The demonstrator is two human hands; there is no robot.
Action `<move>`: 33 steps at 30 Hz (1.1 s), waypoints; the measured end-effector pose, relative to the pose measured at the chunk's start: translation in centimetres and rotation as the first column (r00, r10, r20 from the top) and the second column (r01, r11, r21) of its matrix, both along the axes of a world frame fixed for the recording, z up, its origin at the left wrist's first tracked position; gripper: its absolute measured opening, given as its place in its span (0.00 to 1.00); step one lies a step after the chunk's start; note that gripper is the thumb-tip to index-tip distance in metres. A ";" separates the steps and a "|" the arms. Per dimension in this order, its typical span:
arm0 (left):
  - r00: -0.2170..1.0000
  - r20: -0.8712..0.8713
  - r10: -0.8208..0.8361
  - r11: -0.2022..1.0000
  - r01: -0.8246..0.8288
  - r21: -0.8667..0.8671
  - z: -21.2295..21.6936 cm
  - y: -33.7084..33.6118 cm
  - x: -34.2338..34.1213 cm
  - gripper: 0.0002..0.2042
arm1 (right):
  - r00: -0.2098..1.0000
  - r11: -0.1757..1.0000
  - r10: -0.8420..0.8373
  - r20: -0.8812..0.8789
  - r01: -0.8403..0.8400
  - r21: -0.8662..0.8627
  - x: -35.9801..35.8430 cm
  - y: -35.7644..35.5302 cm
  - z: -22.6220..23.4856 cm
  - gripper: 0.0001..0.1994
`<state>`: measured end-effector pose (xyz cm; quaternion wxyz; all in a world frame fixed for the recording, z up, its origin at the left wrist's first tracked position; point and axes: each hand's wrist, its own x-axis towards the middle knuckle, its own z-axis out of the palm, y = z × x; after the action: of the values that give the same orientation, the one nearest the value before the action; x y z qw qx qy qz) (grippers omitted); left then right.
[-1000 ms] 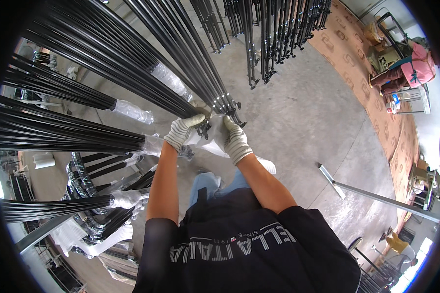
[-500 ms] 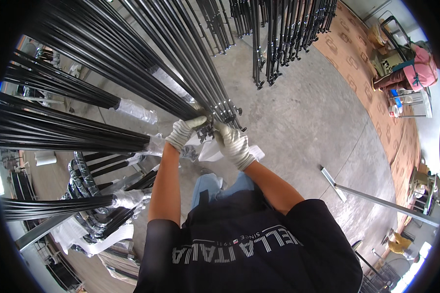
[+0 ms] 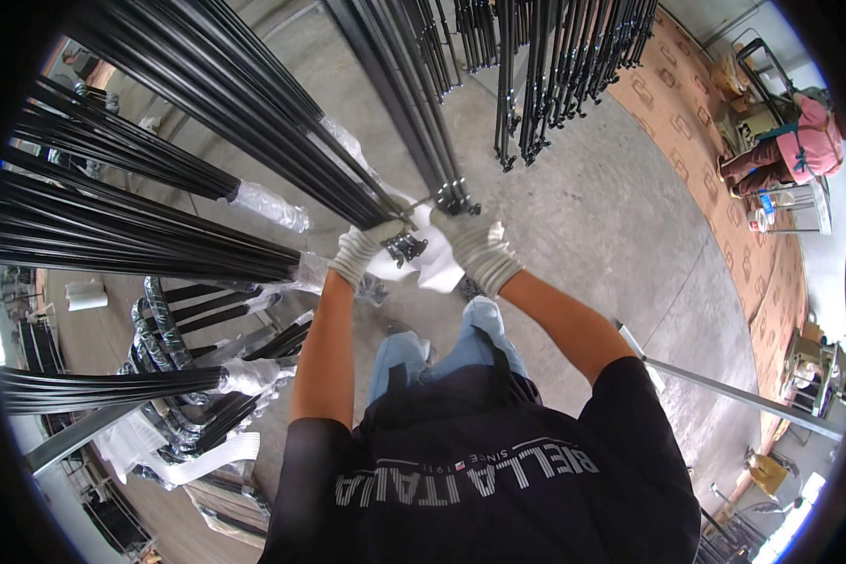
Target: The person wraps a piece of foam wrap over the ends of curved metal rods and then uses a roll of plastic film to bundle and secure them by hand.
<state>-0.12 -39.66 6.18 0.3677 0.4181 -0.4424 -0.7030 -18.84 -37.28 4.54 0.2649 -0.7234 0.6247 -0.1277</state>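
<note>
Both my hands wear whitish knit gloves. My left hand (image 3: pixel 362 252) is closed around the near end of a bundle of long black metal tubes (image 3: pixel 254 141), whose dark end fittings (image 3: pixel 404 248) stick out beside the fingers. My right hand (image 3: pixel 477 252) is closed on a second, slimmer bundle of black tubes (image 3: pixel 402 103), just behind its end fittings (image 3: pixel 457 197). The fingers are partly hidden by the tubes. Between and below my hands shows a white sheet of wrapping (image 3: pixel 437 268).
More black tube bundles (image 3: pixel 150 230) lie at the left, their ends wrapped in clear plastic (image 3: pixel 268 207). Rows of black rods with fittings (image 3: pixel 536 85) stand at the far side. A metal bar stand (image 3: pixel 724 390) is on the floor at right. A person in pink (image 3: pixel 811 141) works beyond.
My hands have moved apart. The tubes at my right hand have swung rightward and drawn together into a tighter bundle, leaving a gap from the left-hand bundle.
</note>
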 end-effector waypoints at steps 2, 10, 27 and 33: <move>0.999 -0.054 0.002 0.998 -0.005 -0.058 -0.2 0.0 0.1 0.14 | 0.949 0.920 0.132 -0.287 -0.226 -0.321 -1.0 -0.8 0.0 0.08; 0.981 -0.192 0.025 0.998 -0.015 0.053 -1.8 0.0 0.0 0.16 | 0.963 0.987 0.045 -0.265 -0.083 -0.137 -1.2 -0.8 1.0 0.19; 0.989 -0.150 0.010 0.989 0.012 0.146 -1.9 1.5 2.7 0.16 | 0.867 0.845 0.343 0.362 -0.453 0.284 -2.3 -5.2 -0.3 0.24; 0.856 0.485 -0.180 0.979 0.205 0.001 -1.8 1.4 -0.1 0.19 | 0.777 0.768 0.274 0.566 -0.531 0.357 -4.1 -7.3 -1.5 0.16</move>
<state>-0.23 -38.21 4.38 0.1841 0.5242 -0.5773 -0.5984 -22.98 -44.54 3.08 0.6106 -0.6946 0.3727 -0.0757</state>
